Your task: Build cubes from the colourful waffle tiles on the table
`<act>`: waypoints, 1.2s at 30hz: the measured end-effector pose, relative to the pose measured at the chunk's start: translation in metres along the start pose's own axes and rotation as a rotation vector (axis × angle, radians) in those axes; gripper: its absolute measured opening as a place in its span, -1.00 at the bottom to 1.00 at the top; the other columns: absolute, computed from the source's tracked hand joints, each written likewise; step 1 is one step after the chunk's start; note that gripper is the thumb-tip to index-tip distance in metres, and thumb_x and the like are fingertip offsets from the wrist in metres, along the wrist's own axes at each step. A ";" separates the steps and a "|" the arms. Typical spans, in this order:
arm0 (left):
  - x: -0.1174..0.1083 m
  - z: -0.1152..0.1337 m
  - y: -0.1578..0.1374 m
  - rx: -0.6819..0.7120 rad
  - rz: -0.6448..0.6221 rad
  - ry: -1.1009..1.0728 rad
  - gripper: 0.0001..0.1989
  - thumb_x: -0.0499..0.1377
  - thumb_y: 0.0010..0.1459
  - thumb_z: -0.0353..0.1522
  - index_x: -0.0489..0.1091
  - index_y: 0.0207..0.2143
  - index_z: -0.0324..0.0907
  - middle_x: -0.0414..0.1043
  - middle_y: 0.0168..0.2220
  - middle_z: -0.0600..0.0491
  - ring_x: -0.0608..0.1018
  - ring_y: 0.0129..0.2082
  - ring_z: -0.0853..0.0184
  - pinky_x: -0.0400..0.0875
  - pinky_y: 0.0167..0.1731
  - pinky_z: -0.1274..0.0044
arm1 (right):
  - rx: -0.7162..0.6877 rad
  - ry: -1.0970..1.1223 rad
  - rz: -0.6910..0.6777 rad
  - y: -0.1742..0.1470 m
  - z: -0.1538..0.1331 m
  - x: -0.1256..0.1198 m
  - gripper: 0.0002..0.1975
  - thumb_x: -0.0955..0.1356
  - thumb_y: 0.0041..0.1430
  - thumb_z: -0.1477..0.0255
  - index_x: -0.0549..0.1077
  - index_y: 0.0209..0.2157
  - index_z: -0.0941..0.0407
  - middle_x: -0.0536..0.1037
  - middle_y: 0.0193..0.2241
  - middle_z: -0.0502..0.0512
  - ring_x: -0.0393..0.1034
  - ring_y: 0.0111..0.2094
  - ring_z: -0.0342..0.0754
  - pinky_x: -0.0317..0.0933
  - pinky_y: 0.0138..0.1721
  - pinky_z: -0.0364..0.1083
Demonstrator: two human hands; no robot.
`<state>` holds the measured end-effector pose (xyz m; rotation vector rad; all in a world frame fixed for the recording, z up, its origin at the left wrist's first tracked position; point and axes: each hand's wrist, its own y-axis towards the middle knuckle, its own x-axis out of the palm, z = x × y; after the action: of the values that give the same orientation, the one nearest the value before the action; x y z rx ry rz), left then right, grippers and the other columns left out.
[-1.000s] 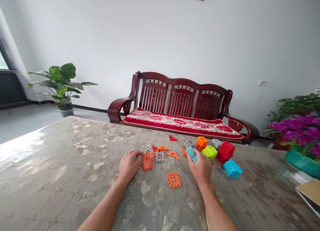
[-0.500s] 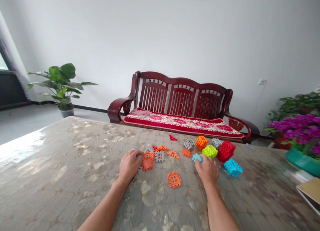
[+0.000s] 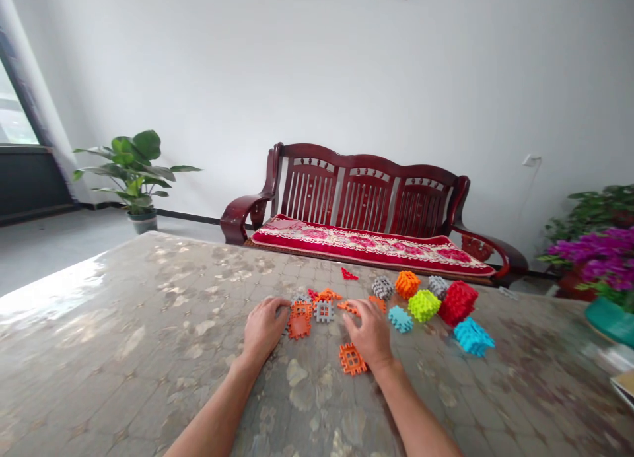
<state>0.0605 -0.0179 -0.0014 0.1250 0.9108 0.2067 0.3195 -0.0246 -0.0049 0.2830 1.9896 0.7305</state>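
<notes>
My left hand point(image 3: 265, 325) rests on the table, fingers loosely stretched, beside a pile of flat interlocking building pieces. In that pile lie a solid orange square piece point(image 3: 299, 326), a grey window piece point(image 3: 323, 312) and red and orange bits behind. My right hand point(image 3: 370, 331) reaches over the table with thumb and fingers apart. Its fingertips are by an orange triangular piece point(image 3: 347, 306), partly covered; contact cannot be made out. Just below that hand lies an orange window piece point(image 3: 352, 359). To its right is a light blue square piece point(image 3: 400, 319).
Built cubes stand at the right: grey point(image 3: 382, 286), orange point(image 3: 407, 284), lime point(image 3: 423, 305), red point(image 3: 458, 302) and blue point(image 3: 474, 336). A red triangular piece point(image 3: 349, 274) lies near the far edge. Beyond the table point(image 3: 188, 351) is a wooden bench point(image 3: 366, 186); purple flowers point(image 3: 594, 255) are at right.
My right hand has let go of the light blue piece, which stays on the table, and has moved left to the orange triangular piece. My left hand stays beside the pile. The view has shifted slightly.
</notes>
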 end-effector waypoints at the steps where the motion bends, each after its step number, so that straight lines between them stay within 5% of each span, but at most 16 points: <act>1: -0.001 0.001 0.000 -0.014 0.007 -0.015 -0.69 0.02 0.16 -0.35 0.53 -0.15 -0.04 0.55 -0.06 0.07 0.53 -0.04 0.28 0.31 -0.01 0.50 | 0.001 0.015 -0.035 0.001 -0.009 0.004 -0.73 0.32 0.18 0.39 0.49 -0.08 0.07 0.55 -0.11 0.12 0.38 -0.05 0.03 0.20 0.02 -0.03; 12: 0.000 0.001 -0.001 -0.027 0.019 -0.019 -0.70 0.03 0.16 -0.37 0.53 -0.17 -0.07 0.55 -0.07 0.06 0.53 -0.06 0.29 0.32 -0.03 0.51 | 0.087 -0.162 -0.256 0.018 -0.046 0.017 -0.41 0.45 0.01 0.17 0.39 0.09 0.01 0.51 -0.06 0.17 0.38 -0.02 0.15 0.22 -0.03 0.04; 19: 0.002 -0.001 0.001 -0.022 0.021 -0.016 -0.71 0.04 0.15 -0.37 0.53 -0.19 -0.05 0.57 -0.10 0.08 0.53 -0.07 0.30 0.30 -0.03 0.51 | 0.107 -0.190 -0.266 0.019 -0.049 0.026 -0.60 0.41 0.07 0.26 0.47 -0.03 0.05 0.53 -0.09 0.18 0.36 -0.01 0.14 0.19 0.01 0.05; 27: 0.001 -0.001 0.001 -0.029 0.016 -0.014 -0.70 0.03 0.15 -0.36 0.53 -0.18 -0.04 0.56 -0.10 0.09 0.53 -0.05 0.29 0.31 -0.01 0.50 | 0.024 0.103 0.021 0.023 -0.018 0.029 -0.56 0.32 0.07 0.46 0.44 0.03 0.11 0.52 0.00 0.18 0.38 0.02 0.06 0.23 0.09 0.02; 36: 0.002 -0.001 0.001 -0.024 0.011 0.019 -0.69 0.02 0.15 -0.35 0.54 -0.19 -0.02 0.57 -0.10 0.10 0.54 -0.05 0.28 0.33 -0.01 0.49 | 0.161 0.008 0.400 0.051 0.079 -0.005 -0.61 0.29 0.07 0.33 0.48 -0.08 0.19 0.54 -0.09 0.32 0.38 -0.03 0.15 0.22 0.08 0.15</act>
<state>0.0604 -0.0164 -0.0033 0.1064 0.9263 0.2296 0.3845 0.0431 0.0012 0.7910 2.0246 0.8191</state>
